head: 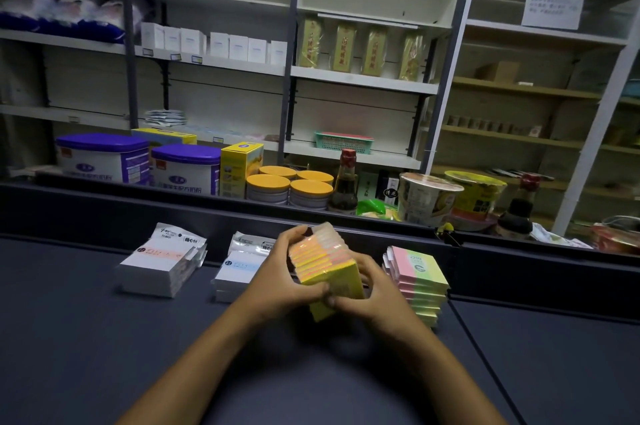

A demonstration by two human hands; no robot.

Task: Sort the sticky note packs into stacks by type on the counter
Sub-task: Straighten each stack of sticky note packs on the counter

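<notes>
Your left hand and right hand both have a closed grip on a bundle of yellow packs, held above the counter. Three stacks already stand beyond: white with orange band far left, white with blue band beside it, pink-and-green right. The yellow stack seems the last to place, though motion blur hides details

Near counter bare and open on both sides of the arms; far edge blocked by three pack stacks — orange-label stack left, blue-label stack centre, pink-and-green stack right — with narrow gaps between, raised ledge behind.
</notes>
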